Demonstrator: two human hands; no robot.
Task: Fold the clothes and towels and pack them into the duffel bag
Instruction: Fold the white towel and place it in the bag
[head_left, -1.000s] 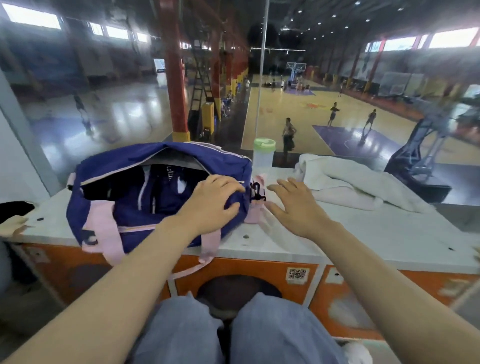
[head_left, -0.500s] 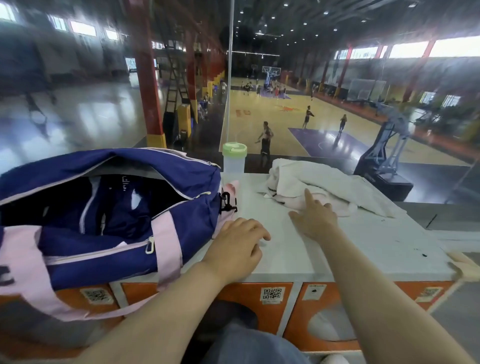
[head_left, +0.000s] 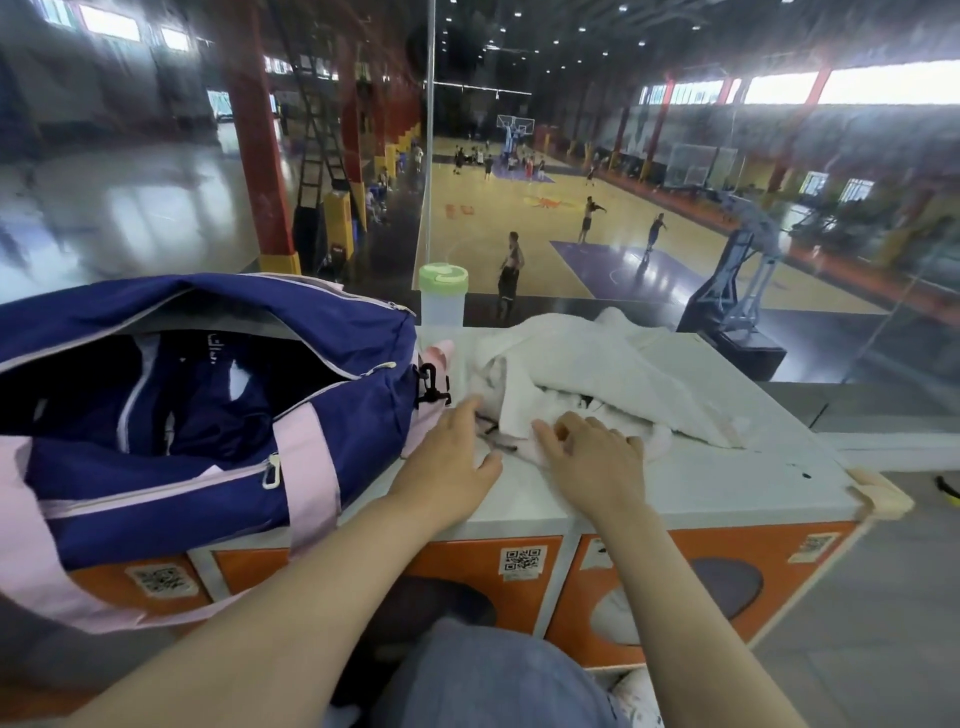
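Both hands at near edge of towel (head_left: 613, 374), heaped on counter (head_left: 727, 483) just right of open bag (head_left: 171, 415). Right hand (head_left: 597, 457) curled, gripping the hem; left hand (head_left: 452, 467) flat, fingers spread, touching the corner. Long axis running away rightward; right hand nearer.

One duffel bag (head_left: 208, 415), navy with pink straps, unzipped. One dark garment (head_left: 171, 410) inside, as far as can be made out. One heap of white cloth (head_left: 597, 374); number of separate pieces in it impossible to tell. One clear bottle (head_left: 442, 301) with a green lid. Two hands: left hand (head_left: 452, 467), right hand (head_left: 597, 457). One white-topped bench (head_left: 727, 488). Three QR stickers (head_left: 522, 558) on its orange front. Three players nearest on the court (head_left: 649, 244); farther group too small to count.
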